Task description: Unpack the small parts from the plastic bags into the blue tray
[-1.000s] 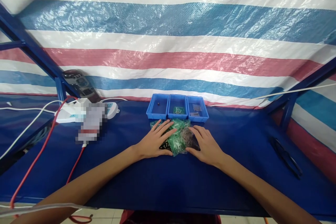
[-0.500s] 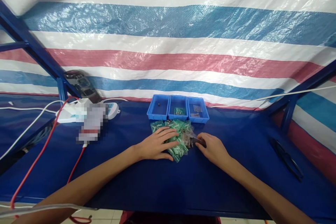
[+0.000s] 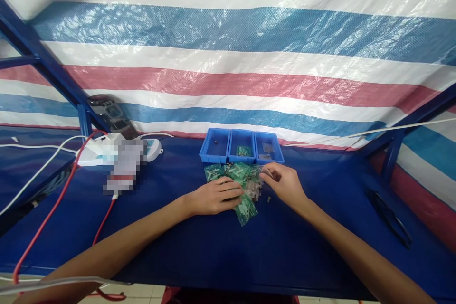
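My left hand (image 3: 218, 195) lies over a pile of small clear bags with green printing (image 3: 238, 171), its fingers stretched out close together and its thumb out of sight. One green-printed bag (image 3: 245, 210) sticks out below the fingertips. My right hand (image 3: 285, 183) is at the pile's right edge, thumb and fingertips pinching a clear plastic bag (image 3: 264, 170). Between the hands are clear bags with brownish-grey contents (image 3: 252, 190), too small to make out. A tiny metallic piece (image 3: 269, 199) lies on the blue table just below my right hand.
Behind the pile stand three blue bins: the left bin (image 3: 215, 146) with a tiny dark piece, the middle bin (image 3: 242, 147) with a green bag, the right bin (image 3: 269, 148) with clear bags. A power strip (image 3: 154, 149) and red cable (image 3: 105, 221) are left, black glasses (image 3: 390, 218) right.
My right hand has moved up and left and now pinches a clear bag; the dark thing it held is no longer visible. My left fingers have drawn together, and a green bag has shifted down.
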A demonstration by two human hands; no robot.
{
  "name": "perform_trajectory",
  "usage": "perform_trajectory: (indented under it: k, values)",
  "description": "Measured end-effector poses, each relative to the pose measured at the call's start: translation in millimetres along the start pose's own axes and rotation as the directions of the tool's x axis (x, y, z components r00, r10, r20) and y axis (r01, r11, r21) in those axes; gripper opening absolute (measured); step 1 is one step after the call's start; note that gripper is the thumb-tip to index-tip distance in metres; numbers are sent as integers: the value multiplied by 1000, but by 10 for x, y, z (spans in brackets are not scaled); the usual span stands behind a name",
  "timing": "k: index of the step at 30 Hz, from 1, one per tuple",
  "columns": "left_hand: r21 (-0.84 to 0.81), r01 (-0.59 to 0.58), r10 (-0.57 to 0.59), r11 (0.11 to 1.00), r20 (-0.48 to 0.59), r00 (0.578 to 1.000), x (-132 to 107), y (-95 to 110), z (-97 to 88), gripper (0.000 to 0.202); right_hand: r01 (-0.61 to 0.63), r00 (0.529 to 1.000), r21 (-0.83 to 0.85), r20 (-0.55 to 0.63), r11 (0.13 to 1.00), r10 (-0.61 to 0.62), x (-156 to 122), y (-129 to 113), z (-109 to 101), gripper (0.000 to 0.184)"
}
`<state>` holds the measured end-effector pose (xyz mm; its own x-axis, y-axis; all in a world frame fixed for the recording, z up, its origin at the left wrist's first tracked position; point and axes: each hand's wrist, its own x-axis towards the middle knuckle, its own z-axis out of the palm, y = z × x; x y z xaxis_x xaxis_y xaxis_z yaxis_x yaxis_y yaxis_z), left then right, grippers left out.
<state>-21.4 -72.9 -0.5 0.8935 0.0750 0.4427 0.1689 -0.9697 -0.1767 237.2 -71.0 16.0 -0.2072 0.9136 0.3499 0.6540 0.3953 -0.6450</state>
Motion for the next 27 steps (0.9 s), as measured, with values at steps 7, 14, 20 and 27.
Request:
perform_trajectory:
  k: [7, 14, 20, 27]
  values:
    - [-360, 389, -472, 848, -181, 863, 93, -134, -47, 18, -134, 988, 282, -41, 950, 151, 79, 165, 230, 27]
    - [-310, 600, -593, 738, 126, 795, 273, -498, -63, 40, -152, 986, 287, -19, 946, 164, 60, 227, 287, 34]
    - [26, 629, -612, 777, -199, 765, 284, -546, 38, 23, -58, 997, 77, 56, 995, 54, 80, 220, 187, 39]
    - [-45, 496, -489, 867, -260, 832, 302, -455, 87, 19, 188, 980, -403, 138, 895, -144, -330, 103, -152, 33]
